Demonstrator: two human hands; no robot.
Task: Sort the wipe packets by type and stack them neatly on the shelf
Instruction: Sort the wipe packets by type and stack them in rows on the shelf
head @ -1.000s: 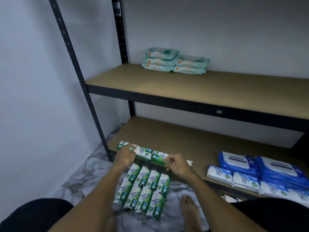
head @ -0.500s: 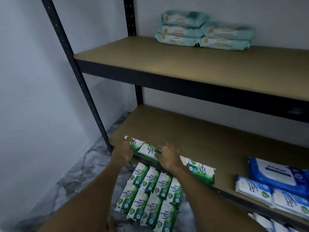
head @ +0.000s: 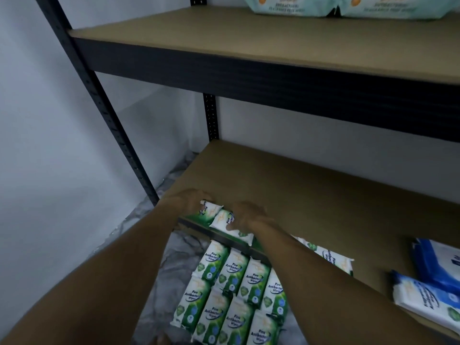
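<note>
- Half a second ago the hands were at the front edge of the lower shelf (head: 311,190) with a short row of green packets (head: 220,217). They have now pushed in a little from that edge, and the view has come closer.
- One loose packet (head: 332,257) has dropped out of the row. It lies flat on the shelf board to the right of the right forearm, apart from both hands.
- So the green type is moving onto the shelf, but I judge the step unfinished: the row is crooked and the stray one needs to rejoin it.
- The left hand (head: 190,202) curls over the left end of the row, holding it; blur hides the fingertips.
- The right hand (head: 249,215) lies over the second packet, fingers on top and thumb at the near side, gripping it.
- The two held packets sit between the hands, tilted, just inside the front left corner of the shelf.
- A block of green floor packets (head: 234,297) waits below on the floor (head: 179,255).
- Blue packets (head: 433,290) lie at the right of the same shelf, well apart, and teal packets (head: 323,6) sit on the upper shelf (head: 199,43).
</note>
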